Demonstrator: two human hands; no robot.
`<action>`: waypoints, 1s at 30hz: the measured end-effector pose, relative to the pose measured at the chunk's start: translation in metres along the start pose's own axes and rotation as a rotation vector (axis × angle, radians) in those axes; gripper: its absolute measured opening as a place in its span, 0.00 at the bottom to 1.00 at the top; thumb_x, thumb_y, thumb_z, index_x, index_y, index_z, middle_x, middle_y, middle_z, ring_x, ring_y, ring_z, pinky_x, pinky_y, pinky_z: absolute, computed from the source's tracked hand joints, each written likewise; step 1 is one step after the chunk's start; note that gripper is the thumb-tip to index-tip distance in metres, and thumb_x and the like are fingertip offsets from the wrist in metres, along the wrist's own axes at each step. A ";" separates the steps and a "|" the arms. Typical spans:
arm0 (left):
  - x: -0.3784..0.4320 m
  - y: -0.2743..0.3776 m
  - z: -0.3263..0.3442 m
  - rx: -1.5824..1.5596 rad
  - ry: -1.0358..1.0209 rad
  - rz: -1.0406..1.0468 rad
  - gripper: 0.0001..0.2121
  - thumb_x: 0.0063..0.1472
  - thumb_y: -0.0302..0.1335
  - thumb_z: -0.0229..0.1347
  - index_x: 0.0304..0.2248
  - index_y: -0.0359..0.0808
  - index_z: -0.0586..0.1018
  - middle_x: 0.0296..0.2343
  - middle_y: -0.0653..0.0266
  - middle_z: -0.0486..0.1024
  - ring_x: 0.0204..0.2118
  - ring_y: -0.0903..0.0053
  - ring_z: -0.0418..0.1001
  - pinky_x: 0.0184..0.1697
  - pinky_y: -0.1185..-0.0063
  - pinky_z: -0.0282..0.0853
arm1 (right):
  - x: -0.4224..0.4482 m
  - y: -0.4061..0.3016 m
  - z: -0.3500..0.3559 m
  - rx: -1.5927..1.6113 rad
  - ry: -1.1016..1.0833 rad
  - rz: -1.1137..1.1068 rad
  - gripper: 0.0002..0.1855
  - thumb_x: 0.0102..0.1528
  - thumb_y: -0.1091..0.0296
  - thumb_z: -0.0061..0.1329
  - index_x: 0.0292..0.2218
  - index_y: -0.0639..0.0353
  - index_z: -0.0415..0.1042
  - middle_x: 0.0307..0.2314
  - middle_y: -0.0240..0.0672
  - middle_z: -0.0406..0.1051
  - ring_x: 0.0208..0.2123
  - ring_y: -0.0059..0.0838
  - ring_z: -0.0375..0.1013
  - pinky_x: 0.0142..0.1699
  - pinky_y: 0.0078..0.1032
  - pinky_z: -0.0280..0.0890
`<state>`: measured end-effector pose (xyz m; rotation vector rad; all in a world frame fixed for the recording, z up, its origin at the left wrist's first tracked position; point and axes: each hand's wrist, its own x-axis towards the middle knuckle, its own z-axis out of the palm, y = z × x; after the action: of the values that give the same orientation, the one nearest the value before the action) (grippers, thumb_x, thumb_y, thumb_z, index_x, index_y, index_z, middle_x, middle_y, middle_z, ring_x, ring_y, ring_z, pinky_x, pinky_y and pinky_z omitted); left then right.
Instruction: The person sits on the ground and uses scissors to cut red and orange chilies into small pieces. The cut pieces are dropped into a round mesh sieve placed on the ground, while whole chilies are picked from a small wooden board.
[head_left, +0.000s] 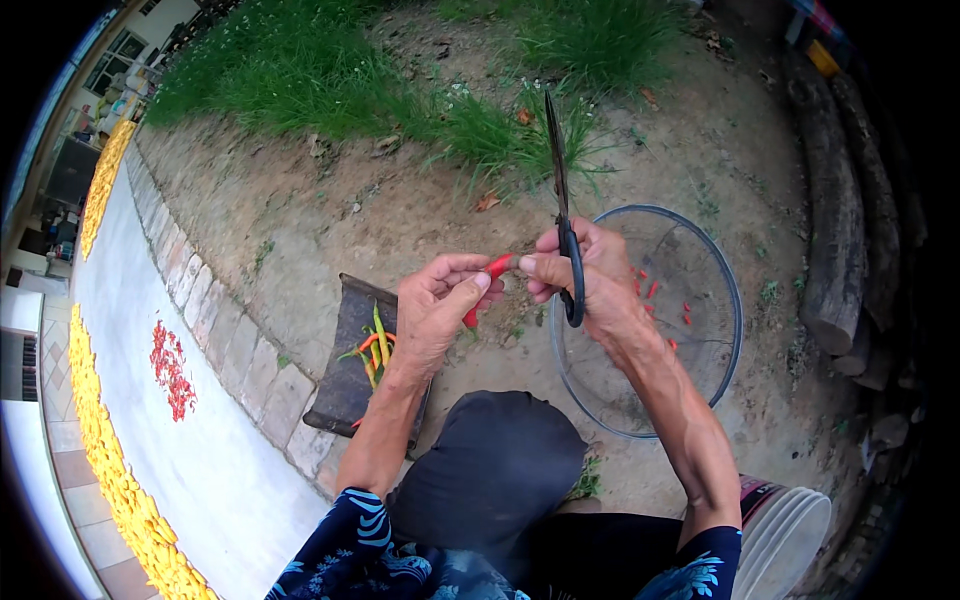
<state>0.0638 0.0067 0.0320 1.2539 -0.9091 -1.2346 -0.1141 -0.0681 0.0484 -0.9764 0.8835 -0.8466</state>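
A red chili pepper (498, 265) is stretched between my two hands in front of my knee. My left hand (442, 304) pinches its body between thumb and fingers, and its red lower end shows below the thumb. At its stem end, the thumb and fingertips of my right hand (581, 266) are closed on it. A pair of scissors (559, 180) with dark handles also hangs on my right hand, blades pointing up and away. Left of my left wrist, a dark dustpan-like tray (341, 386) carries several green, orange and red chili peppers (376, 341).
Under my right forearm lies a round mesh basket (739, 300) with small red chili pieces (652, 289). Logs (825, 210) line the right side. A white bucket (787, 532) stands at lower right. Red chilies (172, 371) and corn cobs (120, 480) cover parts of the pavement at left.
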 end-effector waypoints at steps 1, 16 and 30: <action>0.001 -0.005 0.001 -0.043 -0.011 -0.010 0.10 0.60 0.25 0.52 0.39 0.27 0.76 0.28 0.58 0.78 0.29 0.79 0.76 0.33 0.82 0.72 | -0.001 0.000 0.002 -0.020 -0.001 -0.010 0.17 0.45 0.73 0.61 0.33 0.68 0.66 0.22 0.37 0.71 0.20 0.24 0.73 0.24 0.19 0.70; -0.006 -0.016 0.016 0.029 0.070 0.107 0.13 0.56 0.15 0.45 0.39 0.25 0.76 0.31 0.61 0.78 0.27 0.83 0.73 0.32 0.86 0.69 | -0.019 -0.003 0.007 -0.105 0.060 -0.051 0.13 0.45 0.76 0.59 0.29 0.66 0.66 0.19 0.31 0.69 0.19 0.17 0.68 0.22 0.16 0.62; -0.007 -0.023 0.011 -0.045 0.066 0.051 0.15 0.50 0.13 0.44 0.37 0.23 0.77 0.30 0.57 0.77 0.29 0.80 0.73 0.33 0.84 0.70 | -0.016 0.008 0.006 -0.231 0.070 -0.118 0.14 0.43 0.74 0.60 0.27 0.65 0.66 0.19 0.26 0.67 0.20 0.13 0.65 0.22 0.17 0.60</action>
<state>0.0483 0.0142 0.0120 1.2217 -0.8558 -1.1605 -0.1136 -0.0489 0.0462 -1.2154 1.0066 -0.8969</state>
